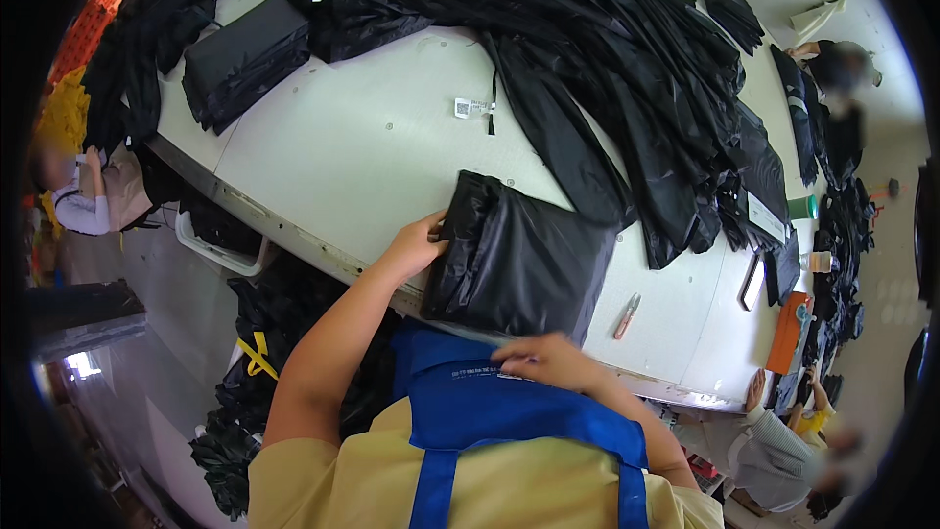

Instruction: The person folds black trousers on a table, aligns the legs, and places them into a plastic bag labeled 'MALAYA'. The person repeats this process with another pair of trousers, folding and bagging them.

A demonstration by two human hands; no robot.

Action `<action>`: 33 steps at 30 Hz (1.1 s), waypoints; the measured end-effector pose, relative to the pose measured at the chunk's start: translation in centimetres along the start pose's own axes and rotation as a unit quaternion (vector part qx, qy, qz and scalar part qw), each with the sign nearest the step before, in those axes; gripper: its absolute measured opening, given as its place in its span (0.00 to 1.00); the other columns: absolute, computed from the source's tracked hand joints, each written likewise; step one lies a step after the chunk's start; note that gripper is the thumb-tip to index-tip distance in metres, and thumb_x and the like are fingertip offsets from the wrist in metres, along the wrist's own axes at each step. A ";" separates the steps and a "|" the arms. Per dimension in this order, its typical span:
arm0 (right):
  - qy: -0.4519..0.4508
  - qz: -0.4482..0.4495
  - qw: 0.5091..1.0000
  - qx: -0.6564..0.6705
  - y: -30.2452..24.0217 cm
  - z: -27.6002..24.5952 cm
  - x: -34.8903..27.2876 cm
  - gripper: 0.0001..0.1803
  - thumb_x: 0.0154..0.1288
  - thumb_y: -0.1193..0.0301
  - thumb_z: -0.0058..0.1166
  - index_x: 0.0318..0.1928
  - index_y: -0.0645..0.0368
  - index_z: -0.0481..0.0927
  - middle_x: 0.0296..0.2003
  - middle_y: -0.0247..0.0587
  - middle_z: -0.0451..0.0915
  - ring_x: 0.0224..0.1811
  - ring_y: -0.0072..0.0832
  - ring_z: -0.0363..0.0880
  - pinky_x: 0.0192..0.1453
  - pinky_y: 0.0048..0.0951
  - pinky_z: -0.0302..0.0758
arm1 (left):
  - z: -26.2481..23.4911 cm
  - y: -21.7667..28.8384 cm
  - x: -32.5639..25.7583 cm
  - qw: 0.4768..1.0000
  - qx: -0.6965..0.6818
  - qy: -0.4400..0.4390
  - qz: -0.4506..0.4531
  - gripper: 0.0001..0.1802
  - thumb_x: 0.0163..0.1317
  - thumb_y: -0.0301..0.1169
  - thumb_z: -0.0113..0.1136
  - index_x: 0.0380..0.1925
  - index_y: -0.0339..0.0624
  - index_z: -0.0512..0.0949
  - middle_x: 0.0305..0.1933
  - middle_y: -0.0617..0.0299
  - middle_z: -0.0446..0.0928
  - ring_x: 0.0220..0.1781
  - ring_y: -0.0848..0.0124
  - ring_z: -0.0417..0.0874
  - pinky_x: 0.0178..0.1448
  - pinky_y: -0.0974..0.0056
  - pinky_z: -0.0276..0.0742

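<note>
A folded, shiny black fabric bundle lies at the near edge of the pale table, with what looks like clear film along its lower and right edges. My left hand grips its left side, thumb and fingers at the edge. Just below the bundle, in front of my blue apron, is my right hand. Its fingers point left and are smeared by motion, so whether it holds anything cannot be made out. Thread snips rest on the table right of the bundle.
Long black garments heap across the table's far side. Another folded black bundle sits at far left. A label tag lies mid-table. At right are a phone, an orange box and a green-lidded cup. Other people work around the table.
</note>
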State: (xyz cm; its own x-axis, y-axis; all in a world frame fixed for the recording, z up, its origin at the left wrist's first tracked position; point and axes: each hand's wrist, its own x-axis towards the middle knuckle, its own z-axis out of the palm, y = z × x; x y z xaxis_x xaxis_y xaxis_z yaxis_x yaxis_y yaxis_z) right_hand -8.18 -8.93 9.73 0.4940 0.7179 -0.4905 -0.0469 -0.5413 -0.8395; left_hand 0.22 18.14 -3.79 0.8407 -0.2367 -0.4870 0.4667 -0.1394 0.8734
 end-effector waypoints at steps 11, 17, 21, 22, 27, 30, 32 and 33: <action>0.209 -0.021 0.975 0.069 5.4 -11.2 10.9 0.29 0.55 0.70 0.62 0.59 0.57 0.73 0.59 0.44 0.70 0.64 0.34 0.65 0.69 0.32 0.59 | 4.0 2.9 -1.2 0.996 0.055 0.053 -0.051 0.28 0.70 0.50 0.44 0.54 0.36 0.76 0.50 0.46 0.79 0.51 0.58 0.80 0.56 0.61 0.72; 0.255 -0.079 0.963 -0.021 1.5 -8.4 7.3 0.37 0.45 0.75 0.67 0.60 0.57 0.72 0.59 0.47 0.69 0.64 0.42 0.64 0.70 0.37 0.58 | 5.5 2.5 -1.3 0.986 -0.120 -0.090 -0.077 0.30 0.71 0.50 0.42 0.52 0.31 0.75 0.46 0.48 0.79 0.48 0.61 0.79 0.54 0.61 0.72; 0.228 -0.109 0.966 -0.052 0.0 -8.3 6.4 0.38 0.40 0.82 0.58 0.60 0.59 0.72 0.56 0.46 0.73 0.62 0.41 0.66 0.69 0.36 0.59 | 6.2 3.3 -3.2 0.998 -0.017 -0.060 0.014 0.30 0.71 0.49 0.42 0.57 0.32 0.67 0.46 0.43 0.78 0.50 0.49 0.78 0.56 0.56 0.70; 0.225 -0.101 0.969 -0.034 -0.1 -8.3 6.2 0.37 0.40 0.82 0.57 0.59 0.59 0.72 0.55 0.46 0.73 0.62 0.41 0.66 0.69 0.36 0.60 | 6.1 3.7 -3.6 0.998 0.005 -0.062 0.023 0.30 0.71 0.50 0.42 0.57 0.33 0.67 0.47 0.41 0.78 0.51 0.48 0.78 0.56 0.55 0.70; 0.212 -0.082 0.967 0.114 -0.1 -7.6 5.4 0.39 0.42 0.83 0.55 0.62 0.60 0.69 0.56 0.45 0.73 0.60 0.39 0.70 0.68 0.33 0.62 | 6.5 3.9 -5.3 0.993 0.041 -0.034 0.106 0.30 0.70 0.50 0.42 0.58 0.35 0.65 0.48 0.39 0.77 0.52 0.44 0.77 0.55 0.51 0.70; 0.174 -0.076 0.979 0.076 -0.4 -8.2 5.1 0.41 0.43 0.83 0.54 0.64 0.59 0.66 0.57 0.45 0.73 0.60 0.39 0.69 0.68 0.33 0.62 | 7.0 4.6 -6.7 0.987 0.071 -0.021 0.144 0.29 0.70 0.49 0.42 0.59 0.37 0.64 0.48 0.39 0.76 0.52 0.43 0.76 0.55 0.50 0.71; 0.138 -0.075 0.987 0.023 -0.9 -8.9 5.0 0.40 0.44 0.82 0.54 0.64 0.59 0.66 0.57 0.46 0.72 0.60 0.38 0.69 0.68 0.33 0.61 | 7.5 4.5 -7.4 0.981 0.102 -0.022 0.162 0.28 0.70 0.48 0.42 0.60 0.37 0.64 0.48 0.38 0.76 0.52 0.43 0.76 0.55 0.50 0.71; 0.122 -0.078 0.989 0.011 -1.3 -9.2 4.9 0.40 0.44 0.82 0.54 0.64 0.60 0.66 0.57 0.46 0.71 0.60 0.38 0.69 0.68 0.32 0.61 | 7.7 4.6 -7.7 0.978 0.118 -0.024 0.172 0.28 0.70 0.48 0.42 0.60 0.37 0.64 0.48 0.38 0.76 0.51 0.43 0.76 0.55 0.50 0.71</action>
State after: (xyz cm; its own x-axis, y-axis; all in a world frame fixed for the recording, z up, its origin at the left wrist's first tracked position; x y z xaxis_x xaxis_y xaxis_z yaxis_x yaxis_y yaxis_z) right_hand 2.34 -8.76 10.57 0.6914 0.6633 -0.2863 0.0284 -0.4209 -0.9067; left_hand -6.23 11.86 3.90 0.9200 -0.3531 -0.1700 0.0784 -0.2594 0.9626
